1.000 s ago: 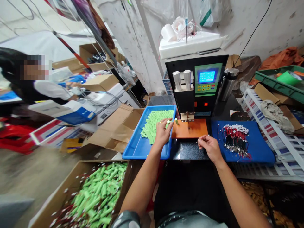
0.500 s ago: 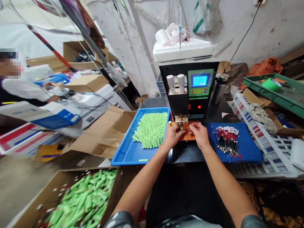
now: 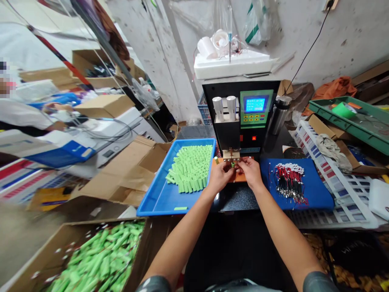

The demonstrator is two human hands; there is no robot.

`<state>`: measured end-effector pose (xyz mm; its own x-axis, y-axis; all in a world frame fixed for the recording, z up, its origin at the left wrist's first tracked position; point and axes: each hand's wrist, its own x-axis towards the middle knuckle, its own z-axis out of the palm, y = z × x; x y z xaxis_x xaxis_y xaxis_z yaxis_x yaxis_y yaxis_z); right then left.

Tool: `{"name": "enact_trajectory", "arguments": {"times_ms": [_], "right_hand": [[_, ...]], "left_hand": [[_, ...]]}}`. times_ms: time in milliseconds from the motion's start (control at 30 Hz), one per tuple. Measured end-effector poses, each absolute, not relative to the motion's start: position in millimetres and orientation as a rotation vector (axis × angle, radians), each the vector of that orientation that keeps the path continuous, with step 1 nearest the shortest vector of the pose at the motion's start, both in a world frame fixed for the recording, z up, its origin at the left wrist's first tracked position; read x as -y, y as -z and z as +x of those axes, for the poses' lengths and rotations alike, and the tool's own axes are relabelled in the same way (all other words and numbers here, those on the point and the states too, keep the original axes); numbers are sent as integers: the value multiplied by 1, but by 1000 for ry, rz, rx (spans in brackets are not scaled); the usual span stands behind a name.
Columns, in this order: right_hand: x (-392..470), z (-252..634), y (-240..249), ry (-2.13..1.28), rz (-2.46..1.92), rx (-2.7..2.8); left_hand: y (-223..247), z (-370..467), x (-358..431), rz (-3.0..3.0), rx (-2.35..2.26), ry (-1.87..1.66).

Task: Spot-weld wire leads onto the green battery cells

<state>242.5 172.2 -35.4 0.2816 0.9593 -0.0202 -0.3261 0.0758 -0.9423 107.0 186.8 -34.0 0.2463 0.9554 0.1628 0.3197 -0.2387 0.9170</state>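
Observation:
My left hand (image 3: 222, 176) is closed on a small green battery cell (image 3: 233, 165), whose end shows between the fingertips. From the other side my right hand (image 3: 249, 172) reaches the cell, its thumb and fingers pinched together; whatever they grip is too small to make out. Both hands are low over an orange plate (image 3: 240, 177), right below the electrode tips (image 3: 231, 154) of a black spot welder (image 3: 226, 136) with a lit blue screen. Another cell (image 3: 216, 160) stands upright by the left fingers.
On the left lies a blue tray (image 3: 154, 202) with many green cells. A blue mat (image 3: 319, 184) at right bears red and black wire leads (image 3: 290, 180). Below left, a cardboard box (image 3: 45, 251) holds wired green cells. A steel flask (image 3: 279, 115) stands beside the welder.
My right hand has moved left to the cell, so the fingertips of both hands are now close together below the electrodes. The left hand keeps hold of the cell.

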Motion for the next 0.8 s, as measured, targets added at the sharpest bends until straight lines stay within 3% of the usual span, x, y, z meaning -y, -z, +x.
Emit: {"name": "enact_trajectory", "arguments": {"times_ms": [800], "right_hand": [[-172, 235, 40, -933, -1265, 983]], "left_hand": [[43, 106, -185, 1738, -1230, -1052]]}}
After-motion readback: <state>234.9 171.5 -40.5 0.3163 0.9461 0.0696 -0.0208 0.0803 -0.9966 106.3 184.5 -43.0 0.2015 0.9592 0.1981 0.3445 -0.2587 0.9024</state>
